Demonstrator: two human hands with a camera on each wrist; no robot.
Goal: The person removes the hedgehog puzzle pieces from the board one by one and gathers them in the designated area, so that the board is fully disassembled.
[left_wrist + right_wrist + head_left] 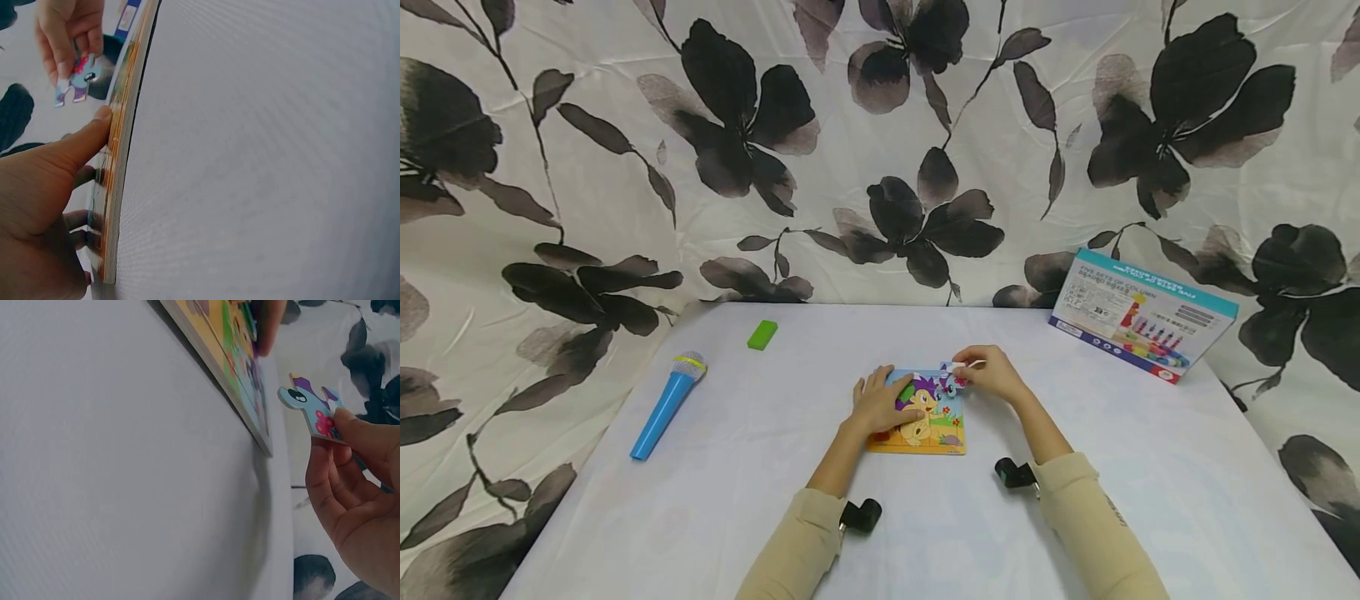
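Observation:
A colourful jigsaw puzzle board (936, 433) with a cartoon character lies on the white table. Across its left part rests my left hand (877, 404), with the fingers spread and the thumb on the picture; the hand covers that side of the board. Above the board's upper right corner, my right hand (996, 373) pinches a puzzle piece (315, 407) between thumb and fingers. The piece is light blue with purple parts, a pink flower and a black eye shape. In the left wrist view the piece (81, 76) appears apart from the board (117, 156).
A blue toy microphone (668, 404) lies at the left of the table (737, 517). A green block (763, 335) is near the back edge. At the back right stands a tilted toy box (1142, 317). Behind hangs a flowered cloth (835, 150).

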